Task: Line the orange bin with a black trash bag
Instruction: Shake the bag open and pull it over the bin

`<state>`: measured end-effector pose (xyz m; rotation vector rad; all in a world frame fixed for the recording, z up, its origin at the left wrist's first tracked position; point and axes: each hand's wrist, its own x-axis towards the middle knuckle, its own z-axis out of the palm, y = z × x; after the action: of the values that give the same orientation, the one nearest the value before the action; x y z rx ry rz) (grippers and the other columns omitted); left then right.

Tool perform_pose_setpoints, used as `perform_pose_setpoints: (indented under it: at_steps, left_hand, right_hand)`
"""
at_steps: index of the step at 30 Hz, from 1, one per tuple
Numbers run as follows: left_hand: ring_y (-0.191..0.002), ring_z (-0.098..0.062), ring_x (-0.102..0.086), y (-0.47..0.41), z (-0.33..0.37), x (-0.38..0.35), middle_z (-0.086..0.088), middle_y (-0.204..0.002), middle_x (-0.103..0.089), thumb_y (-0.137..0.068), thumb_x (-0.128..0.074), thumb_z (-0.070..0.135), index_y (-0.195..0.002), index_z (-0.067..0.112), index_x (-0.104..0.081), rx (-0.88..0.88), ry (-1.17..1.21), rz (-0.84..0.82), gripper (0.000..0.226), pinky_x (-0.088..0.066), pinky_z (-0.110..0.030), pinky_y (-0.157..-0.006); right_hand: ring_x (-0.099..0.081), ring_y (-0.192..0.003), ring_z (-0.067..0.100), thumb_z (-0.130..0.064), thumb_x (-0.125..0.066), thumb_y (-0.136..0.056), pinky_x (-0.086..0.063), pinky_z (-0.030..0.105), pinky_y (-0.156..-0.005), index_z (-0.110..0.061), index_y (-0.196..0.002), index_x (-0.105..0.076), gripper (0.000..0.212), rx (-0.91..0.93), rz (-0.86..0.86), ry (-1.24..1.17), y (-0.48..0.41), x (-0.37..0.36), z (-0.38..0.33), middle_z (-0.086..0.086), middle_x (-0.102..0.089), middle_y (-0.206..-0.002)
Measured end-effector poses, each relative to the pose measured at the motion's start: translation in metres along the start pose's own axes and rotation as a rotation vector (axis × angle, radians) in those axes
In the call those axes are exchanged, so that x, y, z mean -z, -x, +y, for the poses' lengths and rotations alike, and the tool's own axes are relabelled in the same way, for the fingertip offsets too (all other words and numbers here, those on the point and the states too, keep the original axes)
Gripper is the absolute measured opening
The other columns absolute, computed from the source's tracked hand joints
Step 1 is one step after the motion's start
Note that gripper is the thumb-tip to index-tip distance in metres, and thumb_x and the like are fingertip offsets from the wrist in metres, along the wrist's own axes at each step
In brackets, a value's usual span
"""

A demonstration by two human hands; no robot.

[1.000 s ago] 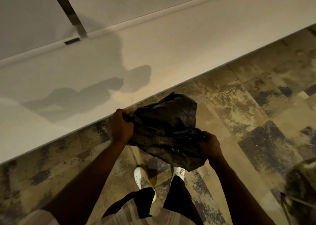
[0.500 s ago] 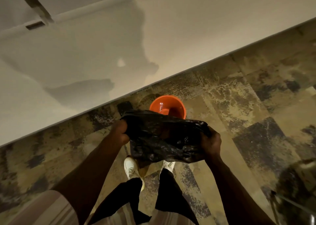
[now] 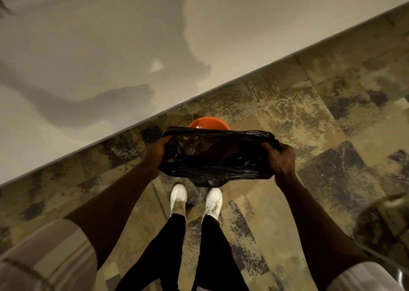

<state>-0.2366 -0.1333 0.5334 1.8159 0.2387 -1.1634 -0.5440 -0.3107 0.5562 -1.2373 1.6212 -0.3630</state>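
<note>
At the far edge of the patterned floor, where it meets the pale wall, the orange bin is seen standing. Only the far arc of its rim shows above the black trash bag, which is held in the air between the bin and the white shoes. The bag's mouth is stretched wide. One side of it is gripped by the left hand and the other by the right hand, each with fingers curled round the plastic, and the hands are held well apart. The inside of the bag can be looked into, so the opening is judged ready to be lowered over the bin. No plastic is seen folded over the rim, and whether bag and bin touch cannot be told.

Half a second ago the bag was held as a bunched bundle with a narrower mouth, the hands were closer together, and more of the bin's opening was visible beyond it. A second ago the bag was a crumpled lump and no bin was in view at all. The bag has thus been spread and brought over the bin; the opening step is judged done, while the seating and the folding over the rim are left to be done
</note>
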Motion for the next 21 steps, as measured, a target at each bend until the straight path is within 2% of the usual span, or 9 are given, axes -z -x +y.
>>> perform_pose_setpoints:
  at_steps: [4, 7, 10, 12, 14, 16, 19, 21]
  left_hand:
    - [-0.108, -0.037, -0.074, -0.032, -0.001, -0.014, -0.017, -0.12, -0.078, -0.099, -0.067, 0.047, -0.117, 0.008, -0.078, -0.002, -0.032, 0.003, 0.044, -0.059, -0.05, -0.103]
    - [-0.107, -0.035, -0.075, -0.059, -0.006, -0.023, -0.015, -0.118, -0.079, -0.102, -0.062, 0.047, -0.114, 0.01, -0.08, -0.008, -0.002, -0.05, 0.043, -0.059, -0.046, -0.1]
    - [-0.095, -0.029, -0.077, -0.09, -0.014, -0.031, -0.008, -0.104, -0.082, -0.102, -0.062, 0.048, -0.099, 0.017, -0.082, -0.014, 0.006, -0.07, 0.037, -0.059, -0.036, -0.08]
    - [-0.092, -0.028, -0.077, -0.116, -0.022, -0.036, -0.005, -0.098, -0.082, -0.101, -0.063, 0.05, -0.091, 0.021, -0.082, -0.027, -0.027, -0.056, 0.036, -0.058, -0.037, -0.084]
    - [-0.092, -0.03, -0.078, -0.141, -0.03, -0.04, -0.004, -0.092, -0.083, -0.1, -0.063, 0.051, -0.088, 0.022, -0.083, -0.041, -0.067, -0.053, 0.038, -0.058, -0.04, -0.091]
    - [-0.095, -0.031, -0.078, -0.17, -0.041, -0.045, -0.006, -0.096, -0.084, -0.102, -0.06, 0.052, -0.096, 0.019, -0.084, -0.044, -0.12, -0.07, 0.042, -0.058, -0.043, -0.095]
    - [-0.113, -0.038, -0.074, -0.212, -0.061, -0.054, -0.019, -0.121, -0.078, -0.105, -0.054, 0.053, -0.123, 0.008, -0.078, -0.047, -0.198, -0.084, 0.054, -0.054, -0.053, -0.109]
    - [-0.116, -0.04, -0.072, -0.242, -0.081, -0.058, -0.021, -0.124, -0.076, -0.108, -0.051, 0.05, -0.122, 0.005, -0.076, -0.058, -0.233, -0.096, 0.054, -0.052, -0.053, -0.11]
  right_hand:
    - [-0.075, -0.094, 0.018, -0.054, -0.071, -0.082, -0.056, 0.029, -0.073, -0.017, -0.116, -0.081, 0.051, 0.023, -0.001, 0.013, -0.016, -0.018, 0.011, 0.003, -0.081, -0.101]
    - [-0.073, -0.089, 0.014, -0.053, -0.068, -0.089, -0.055, 0.029, -0.072, -0.015, -0.115, -0.079, 0.047, 0.048, 0.026, 0.051, -0.029, -0.038, 0.026, -0.003, -0.077, -0.094]
    - [-0.073, -0.091, 0.023, -0.055, -0.067, -0.093, -0.061, 0.042, -0.082, -0.013, -0.116, -0.079, 0.049, 0.044, 0.069, 0.102, -0.047, -0.06, 0.04, 0.006, -0.078, -0.099]
    - [-0.072, -0.099, 0.03, -0.057, -0.065, -0.093, -0.061, 0.049, -0.091, -0.013, -0.118, -0.077, 0.052, 0.039, 0.088, 0.112, -0.063, -0.074, 0.053, 0.012, -0.078, -0.108]
    - [-0.071, -0.102, 0.034, -0.058, -0.062, -0.095, -0.059, 0.052, -0.093, -0.011, -0.119, -0.076, 0.054, 0.048, 0.099, 0.126, -0.08, -0.088, 0.066, 0.016, -0.077, -0.111]
    - [-0.069, -0.106, 0.038, -0.057, -0.06, -0.098, -0.058, 0.055, -0.095, -0.008, -0.121, -0.073, 0.056, 0.047, 0.099, 0.142, -0.1, -0.106, 0.086, 0.02, -0.075, -0.115]
    - [-0.067, -0.113, 0.042, -0.056, -0.056, -0.101, -0.055, 0.057, -0.099, -0.006, -0.126, -0.07, 0.058, 0.024, 0.091, 0.13, -0.128, -0.132, 0.118, 0.023, -0.073, -0.123]
    - [-0.066, -0.117, 0.043, -0.056, -0.054, -0.103, -0.054, 0.058, -0.102, -0.005, -0.13, -0.068, 0.059, 0.004, 0.079, 0.134, -0.147, -0.15, 0.143, 0.025, -0.071, -0.127]
